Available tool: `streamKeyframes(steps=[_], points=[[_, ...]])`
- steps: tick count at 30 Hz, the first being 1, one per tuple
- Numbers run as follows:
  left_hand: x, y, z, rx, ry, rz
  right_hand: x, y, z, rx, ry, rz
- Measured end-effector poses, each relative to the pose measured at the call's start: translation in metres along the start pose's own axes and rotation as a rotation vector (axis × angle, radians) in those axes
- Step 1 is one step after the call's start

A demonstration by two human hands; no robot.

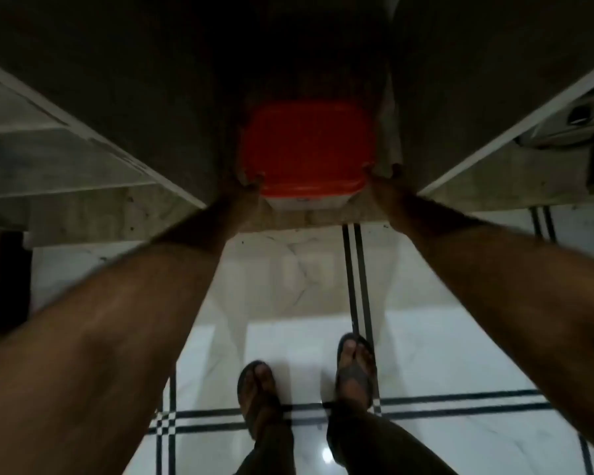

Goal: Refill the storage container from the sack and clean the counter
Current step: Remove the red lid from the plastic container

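Reaching forward with both arms, we had the storage container [306,156] between our hands, its red lid [306,145] facing up and a strip of pale, whitish body showing below the lid's near edge. The container sat in a dark recess, just behind the front lip of a grey stone shelf [288,222]. Our left hand [246,186] was at the container's near left corner, fingers curled against the edge of the lid; our right hand [379,180] was at the near right corner, fingers bent round that side. Blur and dim light kept us from telling how firmly either hand gripped, though both plainly touched the container.

Left of the container, a pale cabinet panel [83,156] slanted away from it; right of it, another light panel [515,156] did the same, with a dark, rounded object [580,114] beyond it that we could not identify. Below the container, nearer to us, lay a white marble floor [443,354] crossed by paired dark inlay lines [357,279]. Our two feet, in dark sandals, stood on that floor: the left foot [259,392] and the right foot [355,368], both well short of the shelf lip.
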State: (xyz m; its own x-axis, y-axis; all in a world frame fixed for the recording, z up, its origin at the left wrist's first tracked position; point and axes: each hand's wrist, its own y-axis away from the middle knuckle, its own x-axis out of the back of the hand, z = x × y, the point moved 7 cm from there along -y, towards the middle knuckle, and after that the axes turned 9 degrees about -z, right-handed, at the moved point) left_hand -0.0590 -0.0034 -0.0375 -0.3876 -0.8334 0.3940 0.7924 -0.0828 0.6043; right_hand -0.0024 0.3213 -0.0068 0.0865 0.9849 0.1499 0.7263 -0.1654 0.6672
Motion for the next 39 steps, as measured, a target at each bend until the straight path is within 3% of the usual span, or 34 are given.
streamKeyframes(steps=[3, 7, 10, 14, 16, 19, 24, 28, 32, 39], points=[[-0.004, -0.037, 0.001, 0.061, 0.145, -0.053, -0.014, -0.041, -0.009, -0.057, -0.083, -0.127], [-0.016, -0.052, -0.010, 0.258, 0.254, -0.145, -0.008, -0.068, 0.009, -0.134, 0.130, -0.132], [-0.023, -0.012, -0.025, 0.389, 0.385, -0.245, -0.002, -0.029, 0.020, -0.199, 0.152, -0.206], [-0.018, 0.101, -0.035, 0.428, 0.459, -0.291, 0.002, 0.073, 0.041, -0.335, 0.178, -0.310], [-0.008, 0.168, -0.031, 0.446, 0.428, -0.331, 0.005, 0.135, 0.040, -0.394, 0.155, -0.244], [0.014, 0.263, -0.001, 0.369, 0.411, -0.340, 0.024, 0.226, 0.021, -0.448, 0.146, 0.015], [0.064, 0.400, 0.086, 0.243, 0.373, -0.366, 0.052, 0.365, -0.077, -0.305, 0.230, 0.120], [0.119, 0.478, 0.181, 0.169, 0.252, -0.295, 0.085, 0.438, -0.168, -0.183, 0.322, 0.110], [0.168, 0.537, 0.285, 0.088, 0.189, -0.256, 0.107, 0.496, -0.264, -0.086, 0.412, 0.047], [0.245, 0.593, 0.417, -0.082, 0.215, -0.151, 0.143, 0.554, -0.410, 0.140, 0.508, 0.086]])
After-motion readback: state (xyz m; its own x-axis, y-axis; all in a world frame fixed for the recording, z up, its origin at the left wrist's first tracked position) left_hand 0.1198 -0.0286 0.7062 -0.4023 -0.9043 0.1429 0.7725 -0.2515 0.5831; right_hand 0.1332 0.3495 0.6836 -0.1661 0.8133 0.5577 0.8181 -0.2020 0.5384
